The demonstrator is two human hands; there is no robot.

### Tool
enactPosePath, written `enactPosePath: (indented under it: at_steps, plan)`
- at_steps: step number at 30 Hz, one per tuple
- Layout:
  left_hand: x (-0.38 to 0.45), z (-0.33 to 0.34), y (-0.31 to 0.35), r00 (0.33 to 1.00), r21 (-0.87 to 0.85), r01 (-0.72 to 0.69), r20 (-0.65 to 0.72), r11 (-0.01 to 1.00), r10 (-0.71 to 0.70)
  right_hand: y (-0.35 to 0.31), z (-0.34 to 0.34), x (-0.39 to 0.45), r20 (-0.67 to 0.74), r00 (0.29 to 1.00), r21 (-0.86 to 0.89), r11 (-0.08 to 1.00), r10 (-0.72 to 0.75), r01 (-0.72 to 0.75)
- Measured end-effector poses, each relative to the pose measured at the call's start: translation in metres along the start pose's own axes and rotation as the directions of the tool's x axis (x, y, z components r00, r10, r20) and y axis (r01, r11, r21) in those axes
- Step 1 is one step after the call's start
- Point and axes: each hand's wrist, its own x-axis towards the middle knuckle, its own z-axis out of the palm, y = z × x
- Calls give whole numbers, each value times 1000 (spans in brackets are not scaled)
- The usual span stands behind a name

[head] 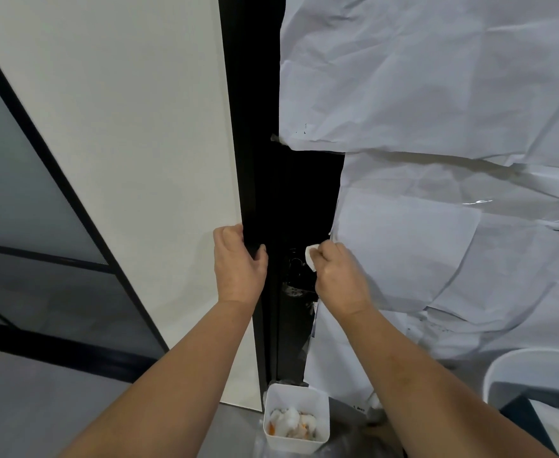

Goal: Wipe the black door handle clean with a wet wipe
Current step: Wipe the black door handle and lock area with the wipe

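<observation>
The black door handle [295, 271] sits on a black door [291, 200], low in the middle of the view, dark and hard to make out. My right hand [339, 276] is closed around a white wet wipe [311, 257] and presses it against the handle's right side. My left hand [238, 259] grips the black edge of the door frame [255, 160], just left of the handle, fingers curled round it.
White crumpled paper sheets [437, 94] cover the door to the right. A white wall panel [139, 143] stands on the left. On the floor below sits a small white bin [296, 391] with used wipes, and a larger white bin [536, 361] at the lower right.
</observation>
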Motion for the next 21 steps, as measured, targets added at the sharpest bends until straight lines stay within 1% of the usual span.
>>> enactPosePath:
  at_steps: [2,5,7,9,11,13,15,17,21]
  plan:
    - [0,0,-1,1000,0,-7,5,1000,7,2,9,-2,75,996,5,999,51,-52]
    - [1,1,-2,1000,8,-8,4,1000,8,3,11,2,77,989,51,991,123,-127]
    - [1,1,-3,1000,4,-1,4,1000,1,1,8,2,41,993,91,989,111,-114]
    - [1,2,-4,1000,16,8,-3,1000,-8,-3,7,4,83,993,85,992,86,-94]
    - [1,3,-4,1000,17,14,-6,1000,-14,-3,5,8,135,985,68,990,111,-121]
    - [1,4,-4,1000,-4,23,-2,1000,-23,-4,3,12,94,985,101,983,142,-151]
    - [1,4,-4,1000,-7,22,0,1000,-22,-8,1,12,41,994,116,988,102,-107]
    - [1,4,-5,1000,6,22,-1,1000,-22,-15,2,9,60,998,72,997,31,-36]
    - [2,4,-2,1000,16,30,-4,999,-30,-28,-3,12,86,996,24,999,-29,27]
